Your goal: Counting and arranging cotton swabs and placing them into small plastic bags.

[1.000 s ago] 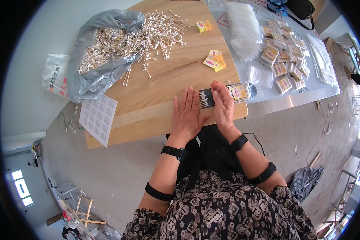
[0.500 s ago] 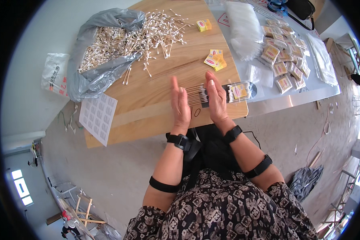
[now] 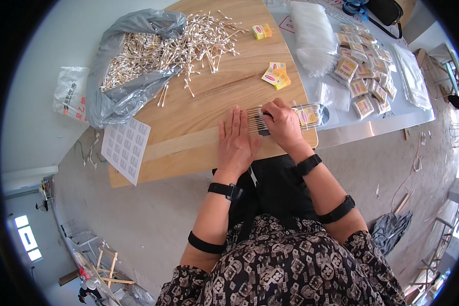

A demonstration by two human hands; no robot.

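My left hand [image 3: 234,143] lies flat at the left ends of a row of cotton swabs [image 3: 254,121] on the wooden table [image 3: 209,107], its fingers stretched out. My right hand [image 3: 284,125] is closed, with bent fingers pressed down over the row's right part. Something dark shows at its fingertips, but what they grip is hidden. Just right of that hand, more swabs lie side by side with a yellow-and-white card [image 3: 307,116] on top, near the table's right edge.
A grey plastic bag [image 3: 99,99] spills loose swabs [image 3: 209,38] at the far left. Small yellow cards [image 3: 276,75] lie farther back. On the right surface are clear bags [image 3: 313,41] and several filled packets [image 3: 363,107]. A printed sheet [image 3: 126,148] overhangs the front left edge.
My left hand has turned from upright on edge to palm down. The right hand has gone from straight fingers to a closed grip over the swabs, its forearm shifting slightly right.
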